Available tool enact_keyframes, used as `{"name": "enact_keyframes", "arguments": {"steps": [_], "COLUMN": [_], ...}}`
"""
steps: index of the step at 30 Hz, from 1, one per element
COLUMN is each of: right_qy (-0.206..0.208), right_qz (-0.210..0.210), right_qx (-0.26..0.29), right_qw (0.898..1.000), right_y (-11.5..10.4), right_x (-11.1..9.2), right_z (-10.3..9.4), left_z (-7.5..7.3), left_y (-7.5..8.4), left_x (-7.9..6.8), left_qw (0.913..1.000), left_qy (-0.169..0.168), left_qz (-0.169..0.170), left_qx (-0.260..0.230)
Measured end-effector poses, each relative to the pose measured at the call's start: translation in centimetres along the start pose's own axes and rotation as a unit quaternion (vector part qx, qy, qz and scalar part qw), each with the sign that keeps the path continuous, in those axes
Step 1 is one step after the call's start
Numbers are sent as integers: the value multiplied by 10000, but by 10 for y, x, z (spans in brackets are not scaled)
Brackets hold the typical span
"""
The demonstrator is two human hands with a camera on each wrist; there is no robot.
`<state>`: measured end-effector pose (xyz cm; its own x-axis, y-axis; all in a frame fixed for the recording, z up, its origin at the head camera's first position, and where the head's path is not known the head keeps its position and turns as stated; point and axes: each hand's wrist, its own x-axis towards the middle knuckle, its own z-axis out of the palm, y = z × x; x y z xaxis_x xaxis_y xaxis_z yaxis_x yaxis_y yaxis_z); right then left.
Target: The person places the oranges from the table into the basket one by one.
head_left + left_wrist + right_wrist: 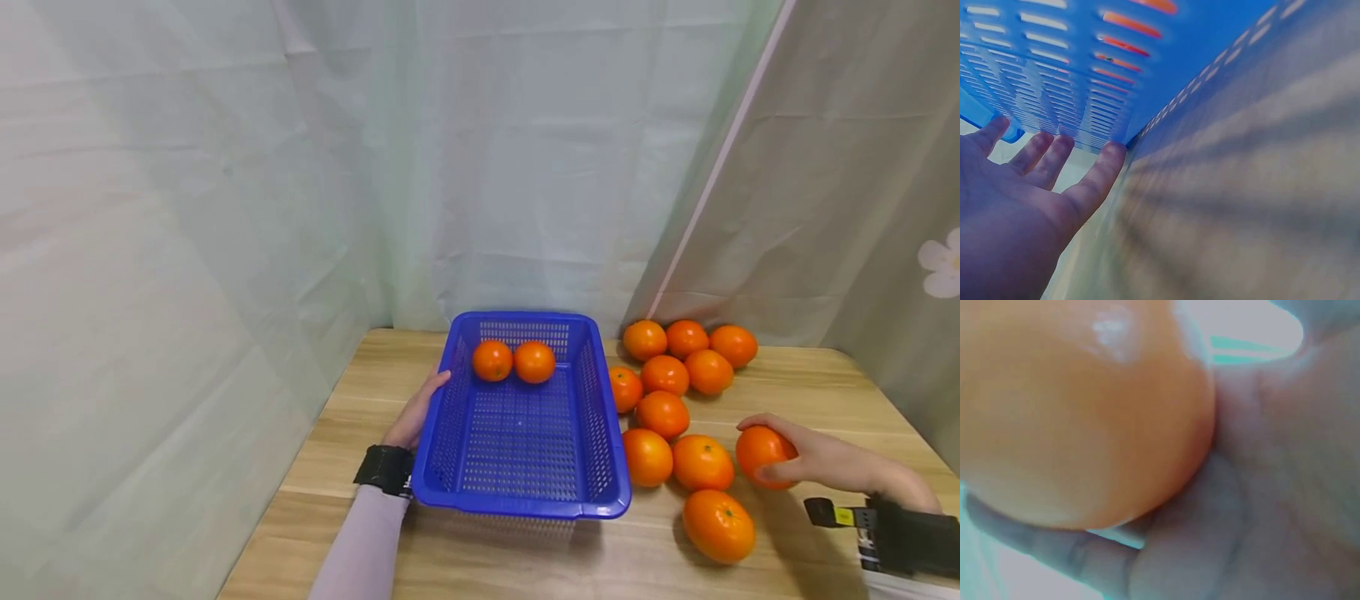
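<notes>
A blue plastic basket (522, 508) with slotted walls stands on the table, and two oranges (535, 362) lie inside at its far end. Along the basket's left side is my left hand (412, 417). In the left wrist view, its nearly straight fingers (1094, 181) touch the slotted outer wall. Off to the right, my right hand (832, 457) grips an orange (763, 455) between thumb and fingers. That fruit fills much of the right wrist view, tucked against the palm. Whether it touches the table is hard to tell.
Several loose oranges (664, 415) are spread between the basket and my right hand, some close against the basket's right wall. One orange (718, 527) sits nearer the front. The wooden table (315, 508) is bordered by pale curtains (525, 167) behind and at both sides.
</notes>
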<state>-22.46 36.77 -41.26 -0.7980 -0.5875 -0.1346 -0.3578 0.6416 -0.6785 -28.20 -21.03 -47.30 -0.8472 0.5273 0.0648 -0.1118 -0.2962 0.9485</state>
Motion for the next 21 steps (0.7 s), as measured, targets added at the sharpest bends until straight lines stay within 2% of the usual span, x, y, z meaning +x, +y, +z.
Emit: {"name": "enact_keyframes", "arguments": {"steps": [6, 10, 14, 21], "right_qy": [718, 1157, 1302, 1578], "right_qz": [-35, 123, 380, 374], "right_qx": [-318, -645, -557, -388], "right_qw": [9969, 9911, 9892, 9860], "right_y": [-10, -16, -21, -26], "right_x": [4, 6, 7, 7], "right_z": [-1, -2, -4, -7], "left_z": [-2, -2, -1, -1], "left_y": [0, -1, -1, 0], "left_x": [-1, -1, 0, -1], "left_qw": [10000, 9999, 10000, 10000], "left_qy": [-1, 50, 41, 41], "left_qz": [-83, -105, -61, -8], "left_qx": [51, 64, 54, 55]}}
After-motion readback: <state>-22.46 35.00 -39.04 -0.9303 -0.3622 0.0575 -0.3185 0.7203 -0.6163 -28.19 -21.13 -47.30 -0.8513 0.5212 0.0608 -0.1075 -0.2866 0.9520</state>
